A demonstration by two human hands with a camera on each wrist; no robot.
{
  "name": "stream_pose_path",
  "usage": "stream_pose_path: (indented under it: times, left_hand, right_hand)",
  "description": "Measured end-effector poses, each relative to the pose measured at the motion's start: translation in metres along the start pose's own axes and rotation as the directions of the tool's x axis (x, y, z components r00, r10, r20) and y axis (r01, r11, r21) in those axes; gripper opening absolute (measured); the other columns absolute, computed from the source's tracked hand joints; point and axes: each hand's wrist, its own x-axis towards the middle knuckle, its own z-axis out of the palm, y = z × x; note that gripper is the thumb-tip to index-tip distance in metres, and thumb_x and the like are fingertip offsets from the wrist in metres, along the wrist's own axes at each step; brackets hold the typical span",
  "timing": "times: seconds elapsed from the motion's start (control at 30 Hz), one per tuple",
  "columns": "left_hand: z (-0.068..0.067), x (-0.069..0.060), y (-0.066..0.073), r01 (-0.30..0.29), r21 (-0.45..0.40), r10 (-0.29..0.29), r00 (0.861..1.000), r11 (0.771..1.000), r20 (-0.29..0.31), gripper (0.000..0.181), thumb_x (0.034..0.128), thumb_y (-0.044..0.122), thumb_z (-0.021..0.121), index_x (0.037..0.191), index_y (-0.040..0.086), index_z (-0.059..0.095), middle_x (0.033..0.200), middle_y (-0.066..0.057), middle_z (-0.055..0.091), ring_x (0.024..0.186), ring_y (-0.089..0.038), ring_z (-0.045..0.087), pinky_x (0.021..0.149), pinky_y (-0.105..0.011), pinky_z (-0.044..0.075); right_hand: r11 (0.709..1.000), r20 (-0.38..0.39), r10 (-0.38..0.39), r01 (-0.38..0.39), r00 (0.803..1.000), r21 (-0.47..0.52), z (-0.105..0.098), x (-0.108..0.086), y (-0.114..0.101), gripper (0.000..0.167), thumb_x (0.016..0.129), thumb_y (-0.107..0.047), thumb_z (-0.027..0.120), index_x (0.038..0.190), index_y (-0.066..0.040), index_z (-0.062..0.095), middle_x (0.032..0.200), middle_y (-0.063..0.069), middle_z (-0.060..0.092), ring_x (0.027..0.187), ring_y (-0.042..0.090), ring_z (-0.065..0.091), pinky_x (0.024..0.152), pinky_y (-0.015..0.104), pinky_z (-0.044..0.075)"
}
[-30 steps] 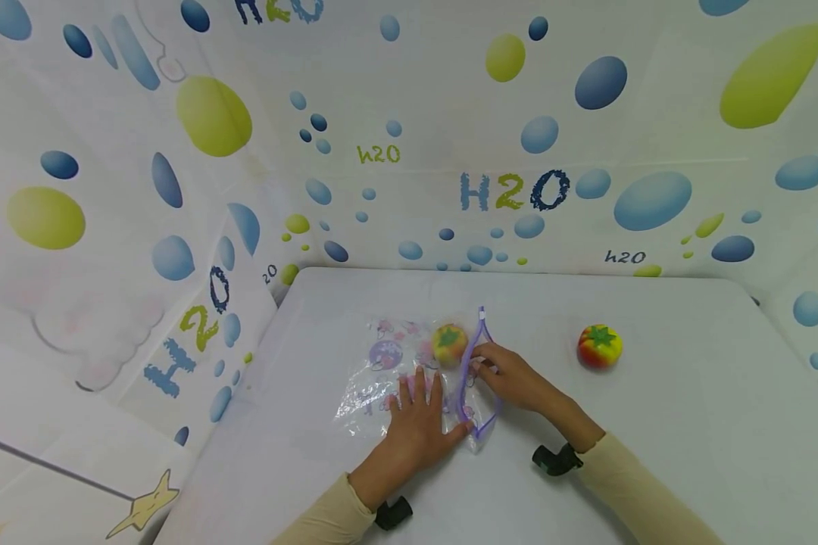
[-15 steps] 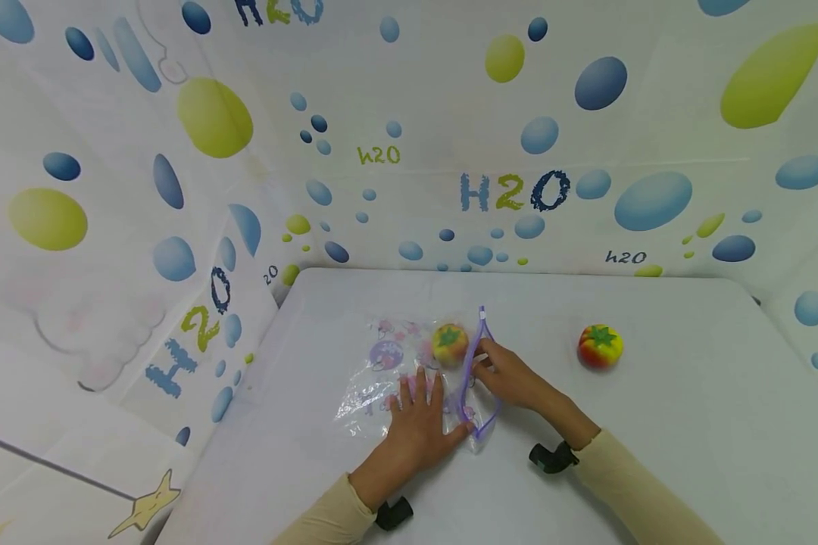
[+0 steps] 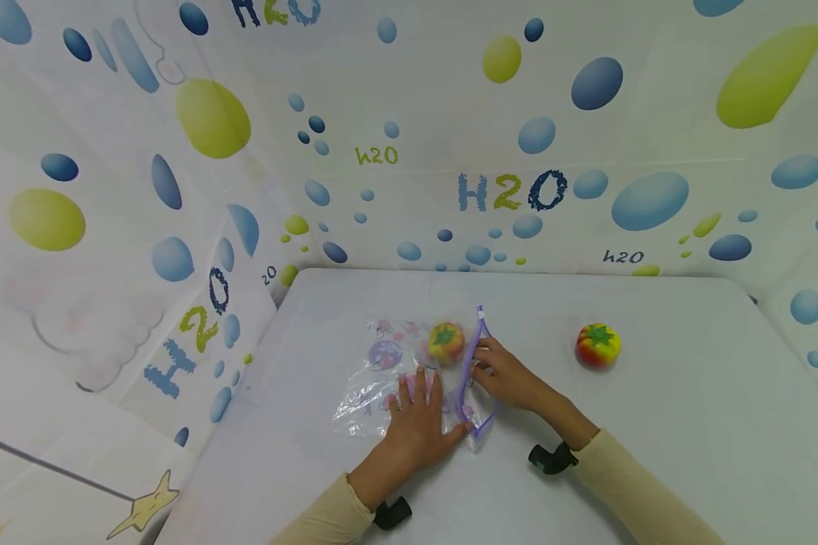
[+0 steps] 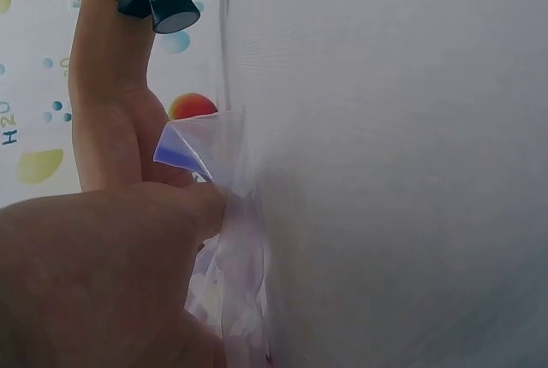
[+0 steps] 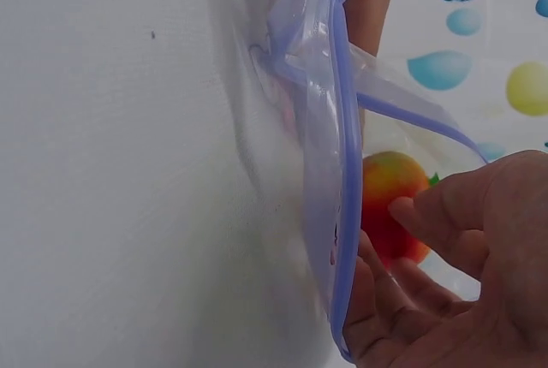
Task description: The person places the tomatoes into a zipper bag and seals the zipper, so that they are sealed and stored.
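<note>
A clear plastic zip bag (image 3: 359,397) with pink print and a purple zip edge (image 3: 465,378) lies flat, its mouth gaping to the right. My left hand (image 3: 416,431) rests on it with fingers spread, thumb near the zip. Inside the bag, near the mouth, sits a red-and-yellow toy fruit (image 3: 446,343) with a green leafy top. My right hand (image 3: 511,378) has its fingertips in the bag's mouth. In the right wrist view the fingers (image 5: 415,287) are loosely bent beside the fruit (image 5: 390,192); whether they touch it I cannot tell.
A second, similar toy fruit (image 3: 597,346) stands on the white table (image 3: 688,393), right of the bag. Each wrist wears a black camera, such as the right wrist's camera (image 3: 551,459). A printed white sheet (image 3: 409,204) with blue and green spots rises behind the table.
The toy fruit in the bag has shifted very slightly left, away from the right fingers. The right hand has barely moved, and the left hand stays in place on the bag.
</note>
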Motion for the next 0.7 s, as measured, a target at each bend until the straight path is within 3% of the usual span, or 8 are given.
stream_pose_path:
  times: [0.17, 0.47, 0.7]
  left_hand:
    - [0.0005, 0.0002, -0.0004, 0.003, -0.006, -0.003, 1.000, 1.000, 0.001, 0.099, 0.0957, 0.068, 0.061, 0.161, -0.001, 0.036, 0.168, -0.031, 0.029, 0.150, -0.062, 0.028, 0.114, -0.074, 0.032]
    - [0.0032, 0.0005, -0.0025, 0.005, -0.002, -0.005, 1.000, 1.000, -0.011, 0.099, 0.0951, 0.068, 0.062, 0.161, -0.002, 0.037, 0.168, -0.031, 0.029, 0.150, -0.062, 0.028, 0.114, -0.074, 0.033]
    - [0.0034, 0.0006, -0.0023, 0.004, 0.010, -0.004, 1.000, 1.000, -0.013, 0.099, 0.0950, 0.069, 0.061, 0.161, -0.002, 0.038, 0.168, -0.030, 0.030, 0.150, -0.061, 0.029, 0.114, -0.073, 0.033]
  right_hand:
    - [1.000, -0.012, -0.017, 0.017, 1.000, -0.011, 0.0001, 0.0011, -0.0019, 0.026, 0.102, -0.005, 0.060, 0.125, 0.004, 0.070, 0.136, 0.025, 0.058, 0.104, 0.030, 0.073, 0.088, 0.040, 0.061]
    - [0.999, 0.025, 0.017, -0.018, 1.000, 0.051, -0.0003, 0.0012, -0.0052, 0.032, 0.104, -0.006, 0.059, 0.133, 0.005, 0.067, 0.134, 0.020, 0.063, 0.110, 0.033, 0.072, 0.095, 0.044, 0.059]
    - [0.999, 0.009, -0.003, 0.003, 1.000, 0.032, 0.0061, 0.0041, -0.0061, 0.026, 0.101, -0.003, 0.060, 0.123, 0.006, 0.072, 0.125, 0.016, 0.063, 0.106, 0.029, 0.070, 0.089, 0.037, 0.058]
